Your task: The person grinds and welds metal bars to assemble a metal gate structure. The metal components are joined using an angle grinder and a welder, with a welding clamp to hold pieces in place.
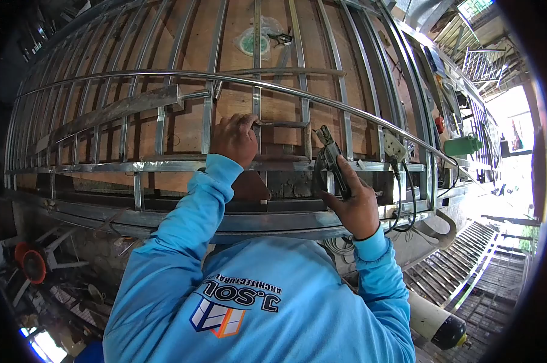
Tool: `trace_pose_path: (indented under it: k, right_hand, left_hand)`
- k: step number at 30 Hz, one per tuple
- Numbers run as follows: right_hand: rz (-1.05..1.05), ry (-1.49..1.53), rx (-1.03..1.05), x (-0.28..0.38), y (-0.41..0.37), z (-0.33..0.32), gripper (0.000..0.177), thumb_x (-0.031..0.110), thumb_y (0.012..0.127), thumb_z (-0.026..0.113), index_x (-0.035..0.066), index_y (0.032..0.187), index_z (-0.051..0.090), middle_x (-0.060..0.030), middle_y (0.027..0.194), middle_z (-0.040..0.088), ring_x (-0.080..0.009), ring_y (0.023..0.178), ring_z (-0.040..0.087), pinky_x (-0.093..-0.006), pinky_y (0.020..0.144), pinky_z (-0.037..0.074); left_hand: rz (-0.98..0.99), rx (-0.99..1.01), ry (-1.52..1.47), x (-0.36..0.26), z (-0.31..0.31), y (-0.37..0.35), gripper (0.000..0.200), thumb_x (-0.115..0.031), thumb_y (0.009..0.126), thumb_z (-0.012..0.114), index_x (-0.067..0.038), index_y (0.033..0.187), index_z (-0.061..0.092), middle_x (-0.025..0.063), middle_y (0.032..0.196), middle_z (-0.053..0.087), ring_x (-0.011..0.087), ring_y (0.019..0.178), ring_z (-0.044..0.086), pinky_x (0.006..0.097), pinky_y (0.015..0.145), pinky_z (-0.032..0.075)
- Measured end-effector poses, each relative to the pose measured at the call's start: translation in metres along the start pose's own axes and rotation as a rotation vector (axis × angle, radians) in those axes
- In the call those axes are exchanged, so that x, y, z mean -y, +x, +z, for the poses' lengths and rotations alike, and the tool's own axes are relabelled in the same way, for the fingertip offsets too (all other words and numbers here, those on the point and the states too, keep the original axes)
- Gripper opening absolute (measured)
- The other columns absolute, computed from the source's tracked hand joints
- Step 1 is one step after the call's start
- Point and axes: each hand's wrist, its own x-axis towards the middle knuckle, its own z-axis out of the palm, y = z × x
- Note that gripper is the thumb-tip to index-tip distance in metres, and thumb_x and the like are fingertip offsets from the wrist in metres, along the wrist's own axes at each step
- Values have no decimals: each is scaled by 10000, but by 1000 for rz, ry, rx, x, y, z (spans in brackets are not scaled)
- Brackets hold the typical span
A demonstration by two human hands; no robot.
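My left hand (236, 139) is closed, its fingers at the left end of a short metal bar (282, 124). That bar lies across the upright strips of a metal grille (306, 103). My right hand (355, 196) is wrapped around dark-handled locking pliers (334, 163). The jaws of the pliers point up and away from me, just right of the bar's far end, over the grille. Whether the jaws touch the grille is hard to make out. A long round tube (273, 85) runs across the grille beyond both hands.
A flat metal bar (116, 112) lies on the grille at left. Wooden board (237, 51) shows beneath, with a green roll in plastic (253, 43). At right are a power outlet box (394, 147) with cables and a green bottle (461, 146). A cylinder (434, 320) is at lower right.
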Motion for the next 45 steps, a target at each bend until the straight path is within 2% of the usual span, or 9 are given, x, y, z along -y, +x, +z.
trace_pose_path:
  k: [13,25,26,27,30,32,35,44,45]
  right_hand:
    - [56,-4,44,0,8,10,825,179,789,870,120,1519,491,-249,1141,720,-420,1003,730,-455,848,590]
    - [95,16,72,11,12,6,799,202,791,857,95,1503,513,-151,1042,744,-237,711,665,-392,658,522]
    - [51,72,24,-4,7,11,799,166,792,845,80,1509,504,-135,1102,750,-208,729,667,-377,671,531]
    - [49,64,5,-3,4,14,807,129,788,833,67,1517,493,-131,1153,748,-194,774,680,-368,700,543]
    - [11,26,-62,2,-1,18,844,30,767,806,36,1537,461,-165,1255,728,-213,976,723,-365,827,574]
    - [-25,97,-83,-6,-5,21,854,-14,758,792,29,1540,451,-225,1290,695,-301,1200,687,-400,965,559]
    - [74,58,37,-2,-2,17,861,-35,759,787,22,1545,439,-225,1343,668,-315,1252,656,-394,1028,539]
    - [-27,208,-46,-3,4,28,807,34,797,804,43,1533,473,-150,1241,706,-232,1079,695,-341,922,560]
    - [73,147,-39,6,-2,19,806,66,783,830,47,1517,498,-131,1195,726,-213,1020,705,-327,882,565]
  left_hand:
    - [10,-27,-48,-1,0,3,321,-36,836,608,-77,1136,716,166,1060,710,400,973,649,493,901,545]
    - [63,0,30,-6,-1,2,158,-152,850,685,-56,973,704,146,890,691,358,815,643,489,808,492]
    - [3,120,131,-3,4,0,191,-165,845,659,-65,1000,708,140,956,692,352,889,647,488,834,484]
    - [24,-190,-78,10,27,-16,221,-188,838,640,-77,1015,712,137,997,692,354,946,649,482,869,486]
    - [-63,203,111,-7,-1,2,179,-148,816,640,-72,969,693,154,943,683,360,907,670,481,844,521]
    - [-15,84,48,-13,-14,2,162,-157,831,642,-75,963,687,160,930,679,362,885,671,495,815,531]
    - [33,-32,39,-9,-5,0,181,-153,829,648,-75,986,694,165,929,675,371,863,661,508,809,524]
    - [29,21,155,38,77,-13,258,-263,831,685,-98,1029,711,160,994,695,337,903,670,489,776,531]
    - [89,152,154,22,29,0,301,-292,811,698,-81,1026,706,159,975,707,332,906,693,498,762,548]
